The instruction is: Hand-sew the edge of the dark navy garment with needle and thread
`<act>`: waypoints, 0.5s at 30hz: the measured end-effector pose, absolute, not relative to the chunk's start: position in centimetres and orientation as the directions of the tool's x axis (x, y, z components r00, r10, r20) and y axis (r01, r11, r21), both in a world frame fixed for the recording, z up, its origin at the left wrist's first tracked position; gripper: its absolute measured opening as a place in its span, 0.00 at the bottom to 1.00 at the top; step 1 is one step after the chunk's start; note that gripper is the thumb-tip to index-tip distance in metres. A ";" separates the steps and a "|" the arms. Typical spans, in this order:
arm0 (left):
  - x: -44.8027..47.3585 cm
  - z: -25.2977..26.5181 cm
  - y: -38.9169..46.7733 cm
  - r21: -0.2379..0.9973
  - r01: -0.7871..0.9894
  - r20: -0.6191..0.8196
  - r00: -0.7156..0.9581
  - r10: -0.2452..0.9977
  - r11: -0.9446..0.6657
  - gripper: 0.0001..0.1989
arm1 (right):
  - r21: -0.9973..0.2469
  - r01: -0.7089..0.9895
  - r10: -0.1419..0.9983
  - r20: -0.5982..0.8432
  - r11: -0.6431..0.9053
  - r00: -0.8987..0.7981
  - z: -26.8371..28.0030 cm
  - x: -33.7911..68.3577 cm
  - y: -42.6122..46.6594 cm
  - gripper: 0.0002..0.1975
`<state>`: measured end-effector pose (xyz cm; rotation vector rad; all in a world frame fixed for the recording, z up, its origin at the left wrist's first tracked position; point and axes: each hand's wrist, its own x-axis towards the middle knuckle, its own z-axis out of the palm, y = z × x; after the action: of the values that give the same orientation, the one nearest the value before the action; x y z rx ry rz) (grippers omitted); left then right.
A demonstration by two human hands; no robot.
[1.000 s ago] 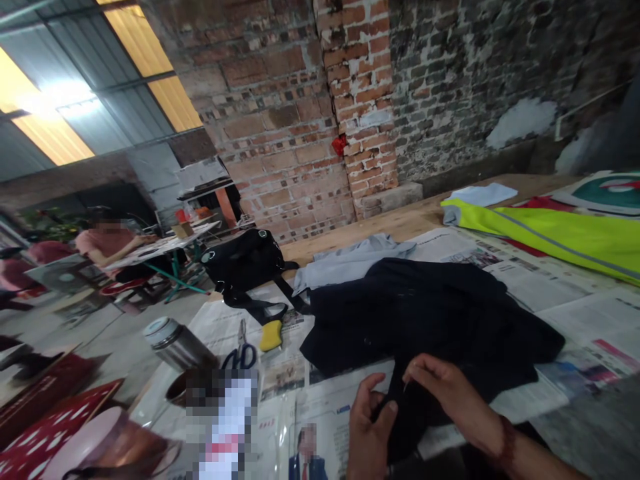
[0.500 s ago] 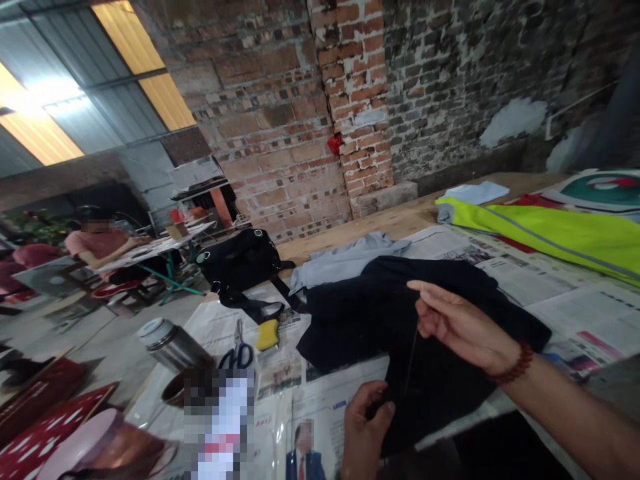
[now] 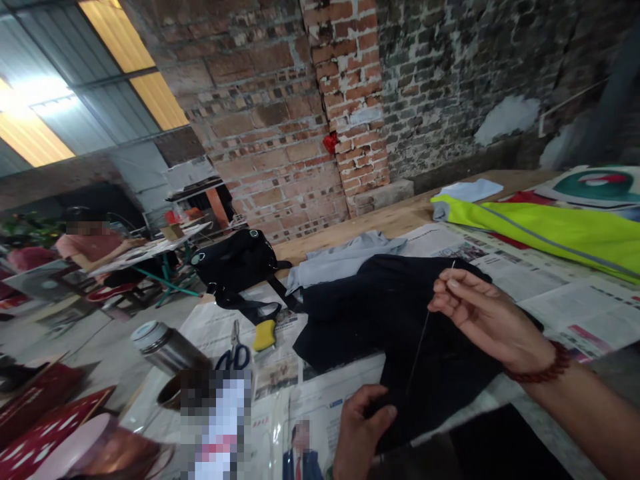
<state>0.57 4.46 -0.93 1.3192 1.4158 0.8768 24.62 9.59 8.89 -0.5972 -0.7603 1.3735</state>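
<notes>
A dark navy garment [image 3: 350,313] lies spread over newspaper on the table. Its near edge is pinched between the thumb and fingers of my left hand [image 3: 367,423]. Above the cloth, my right hand [image 3: 475,313] is closed on a thin sewing needle [image 3: 453,265], whose tip pokes up past the fingertips. From that hand a fine thread [image 3: 420,347] runs taut and slanting down to the cloth near my left hand. A red bead bracelet circles my right wrist.
Left of the garment are scissors [image 3: 235,350], a yellow object [image 3: 265,335], a black bag [image 3: 237,260] and a steel flask [image 3: 167,347]. Grey cloth [image 3: 345,257] lies behind. A fluorescent yellow garment [image 3: 540,230] and an iron [image 3: 595,185] are at right. A person [image 3: 93,243] sits far left.
My right hand has moved to the right and turned, and the needle tip now shows above its fingers. The thread has stretched longer. My left hand stays at the cloth edge.
</notes>
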 end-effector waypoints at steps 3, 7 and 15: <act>0.4 -0.9 4.4 0.952 0.264 -0.173 0.049 0.984 0.155 0.06 | -0.847 -0.531 0.997 0.067 0.037 -0.037 7.0 23.9 7.5 0.09; 0.4 -1.4 4.3 0.974 0.176 -0.142 -0.032 0.989 0.145 0.07 | -0.948 -0.206 0.951 -0.188 -0.241 -0.246 2.5 21.2 3.6 0.14; 0.6 -1.3 4.2 0.986 0.132 -0.116 0.080 0.990 0.104 0.08 | -0.926 0.070 0.860 -0.372 -0.371 -0.350 -1.4 17.5 1.3 0.13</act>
<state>0.63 4.21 -1.35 1.2584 1.2863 1.0004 17.52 1.28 -1.38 -1.2980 -1.2684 1.7808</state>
